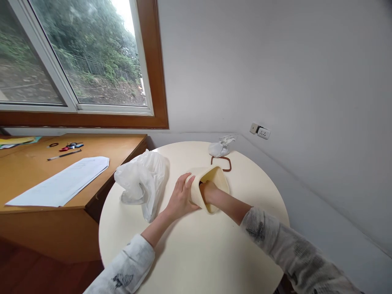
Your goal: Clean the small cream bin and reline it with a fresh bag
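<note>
"Where's the cream bin (221, 179)?"

"Near the middle of the round counter (190, 253), tipped over, not upright. Its long axis slants across: the wide mouth points toward the person and to the right, and the closed end lies away to the left, partly hidden."

"And the hands?"

"The left hand (180, 196) grasps the bin's outer side, fingers over the top and thumb low. The right hand (208, 191) is inside the mouth. Its fingers are out of sight, so I can't tell whether they're clenched or loose."

"Is the bin resting on the counter?"

"I can't tell; the left hand and its own rim cover the underside."

"How much room around it?"

"The counter is bare in front, toward the person, and to the right as far as the curved edge, though the right forearm crosses over that side. On the left, a crumpled plastic bag (147, 175) fills the space near the edge."

"Behind?"

"A brown ring (230, 165) lies flat close behind the mouth, with a small white bag (219, 149) just beyond it, near the far edge."
</note>
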Demonstrator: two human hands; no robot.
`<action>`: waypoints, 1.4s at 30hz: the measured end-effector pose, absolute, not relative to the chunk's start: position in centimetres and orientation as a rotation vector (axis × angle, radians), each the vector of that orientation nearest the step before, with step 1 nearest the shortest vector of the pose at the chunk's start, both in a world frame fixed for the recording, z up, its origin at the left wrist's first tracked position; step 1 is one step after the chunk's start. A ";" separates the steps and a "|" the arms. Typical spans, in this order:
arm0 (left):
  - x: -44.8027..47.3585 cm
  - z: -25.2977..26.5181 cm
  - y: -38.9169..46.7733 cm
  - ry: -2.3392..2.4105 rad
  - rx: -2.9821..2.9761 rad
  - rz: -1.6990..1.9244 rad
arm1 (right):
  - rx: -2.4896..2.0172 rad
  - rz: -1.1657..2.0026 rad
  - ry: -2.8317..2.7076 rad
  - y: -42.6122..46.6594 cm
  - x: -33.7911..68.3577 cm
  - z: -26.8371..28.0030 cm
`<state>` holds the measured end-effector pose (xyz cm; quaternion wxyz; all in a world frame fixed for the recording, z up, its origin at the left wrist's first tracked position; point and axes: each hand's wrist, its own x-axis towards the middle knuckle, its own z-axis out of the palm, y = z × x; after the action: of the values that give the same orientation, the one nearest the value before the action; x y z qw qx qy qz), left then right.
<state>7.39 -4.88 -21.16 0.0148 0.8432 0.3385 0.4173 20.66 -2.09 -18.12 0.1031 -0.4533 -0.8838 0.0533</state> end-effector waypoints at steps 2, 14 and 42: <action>7.2 -21.1 -4.6 1.066 2.623 1.287 | -1.490 0.138 -2.681 -2.5 21.1 -17.6; 6.5 -19.6 -3.9 1.176 2.373 1.256 | -1.229 0.566 -2.299 -9.8 29.8 -12.0; 6.8 -19.2 -5.0 1.191 2.197 1.286 | -0.881 0.573 -2.103 -5.0 22.2 -10.5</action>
<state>6.82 -4.95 -19.23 0.1649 0.7709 0.4179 0.4515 22.20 -5.02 -10.54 0.3853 -0.3457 -0.8255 0.2248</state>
